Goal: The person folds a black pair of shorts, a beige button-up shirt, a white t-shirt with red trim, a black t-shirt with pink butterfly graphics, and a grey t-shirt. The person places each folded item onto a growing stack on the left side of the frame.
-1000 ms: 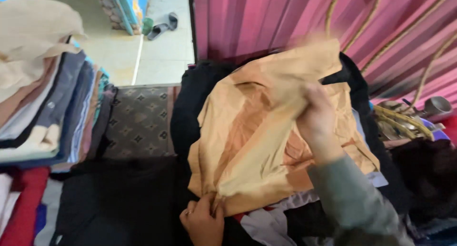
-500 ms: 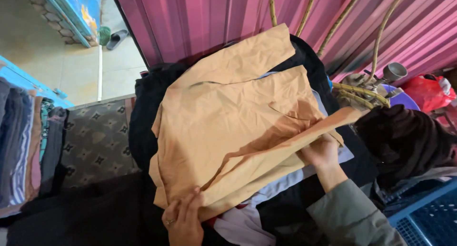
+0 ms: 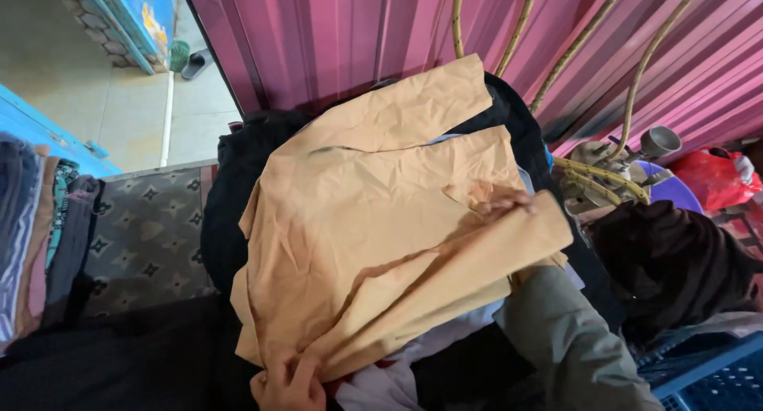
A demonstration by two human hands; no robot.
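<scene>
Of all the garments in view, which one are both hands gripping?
The crumpled tan-orange shirt, spread over the dark clothes; the left hand pinches its bottom edge, the right hand its side.

Plain tan-orange garment [image 3: 373,220]

The garment [image 3: 381,236] lies spread on a heap of clothes [image 3: 246,188], in front of the corrugated wall [image 3: 358,29]. The left hand [image 3: 290,383] grips its near edge, the right hand [image 3: 501,200] its far-right fold. A patterned mat [image 3: 143,236] lies to the left, with stacked folded clothes [image 3: 36,228] beyond it.
</scene>
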